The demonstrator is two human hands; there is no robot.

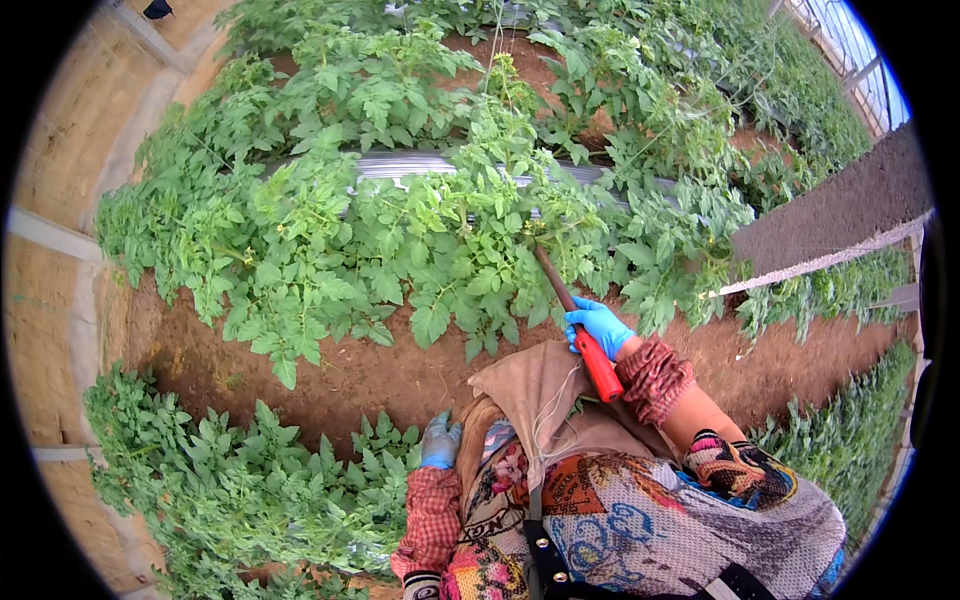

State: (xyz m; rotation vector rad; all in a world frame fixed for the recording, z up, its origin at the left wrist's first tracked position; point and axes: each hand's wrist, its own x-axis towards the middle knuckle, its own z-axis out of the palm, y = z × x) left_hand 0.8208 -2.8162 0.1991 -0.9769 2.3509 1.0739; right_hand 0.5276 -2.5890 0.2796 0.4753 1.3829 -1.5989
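Foliage [400,230] fills the far side as my right hand [597,323] wraps a red-handled tool [598,368]; near left, I cannot tell whether my left hand [440,441] grips anything.

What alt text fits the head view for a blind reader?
A blue-gloved right hand has a red-handled tool in its grip, its dark shaft pointing toward leafy green plants; the gloved left hand is lower, beside tan cloth.
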